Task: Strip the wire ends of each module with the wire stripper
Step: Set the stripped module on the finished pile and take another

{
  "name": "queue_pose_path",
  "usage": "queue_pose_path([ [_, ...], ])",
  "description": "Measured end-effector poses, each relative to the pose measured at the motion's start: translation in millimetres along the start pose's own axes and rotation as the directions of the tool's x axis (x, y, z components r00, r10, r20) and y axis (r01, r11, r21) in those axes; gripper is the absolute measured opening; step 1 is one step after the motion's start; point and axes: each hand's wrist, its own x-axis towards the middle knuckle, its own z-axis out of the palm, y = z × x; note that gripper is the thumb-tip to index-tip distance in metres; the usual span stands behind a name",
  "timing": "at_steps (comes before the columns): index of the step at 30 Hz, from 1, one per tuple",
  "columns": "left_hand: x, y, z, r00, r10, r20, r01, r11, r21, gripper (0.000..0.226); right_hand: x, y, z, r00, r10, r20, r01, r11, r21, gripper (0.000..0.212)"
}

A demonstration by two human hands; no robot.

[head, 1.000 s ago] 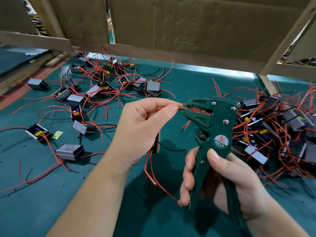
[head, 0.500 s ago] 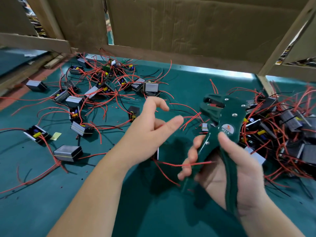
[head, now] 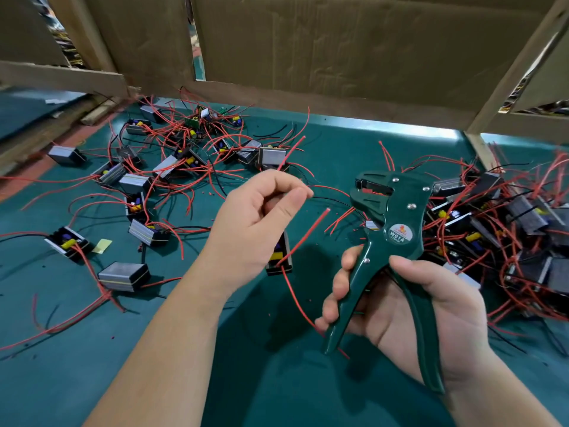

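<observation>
Teal mat (head: 92, 365) | left fingers (head: 289, 202) pinch black wire (head: 335, 200) | right fingers (head: 338, 283) grip stripper (head: 397, 217)

On the green-matted bench (head: 338, 155), small grey boxed modules with red leads (head: 135, 183) lay scattered over the far-left corner; a denser heap (head: 498, 232) sat at the right edge. A brown cardboard wall (head: 338, 57) stood along the far edge. The green-handled wire stripper (head: 388, 229) was above centre, one module (head: 278, 254) just left of it.

Our right hand (head: 415, 309) grips the dark green metal wire stripper (head: 388, 217) upright, handles spread. Our left hand (head: 255, 223) pinches a thin black wire (head: 335, 201) above a small black red-wired module (head: 278, 254), on end. Grey-cased modules (head: 135, 183) crowd the green table's (head: 92, 380) far-left corner and right edge.
</observation>
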Motion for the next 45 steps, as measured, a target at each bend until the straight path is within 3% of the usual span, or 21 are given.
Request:
queue_pose_path([
  [7, 2, -3, -1, 0.995, -0.023, -0.101, 0.018, 0.998, -0.054, 0.015, 2, 1, -3, 1.0, 0.003, -0.001, -0.003, 0.999, -0.039, 0.045],
  [13, 2, -3, -2, 0.976, -0.03, -0.217, 0.03, 1.0, -0.004, 0.017, 3, 3, -5, 0.999, 0.02, 0.036, -0.017, 0.998, -0.058, 0.042],
  [17, 1, 1, 0, 0.981, -0.063, -0.183, 0.064, 0.998, 0.001, 0.018, 3, 4, -6, 0.999, 0.013, 0.04, -0.01, 0.997, -0.081, 0.042],
  [25, -2, 8, 5, 0.983, -0.125, -0.137, 0.098, 0.978, -0.183, 0.005, -1, 4, -4, 0.995, 0.016, 0.098, -0.004, 0.992, -0.129, 0.044],
  [29, -3, 12, 10, 0.99, -0.104, -0.098, 0.073, 0.956, -0.283, 0.012, -2, 5, -4, 0.989, 0.01, 0.145, 0.015, 0.986, -0.166, 0.042],
  [45, -5, 15, 20, 0.995, -0.082, -0.054, 0.058, 0.938, -0.342, 0.009, -5, 9, -7, 0.993, 0.007, 0.121, 0.019, 0.977, -0.214, 0.036],
])
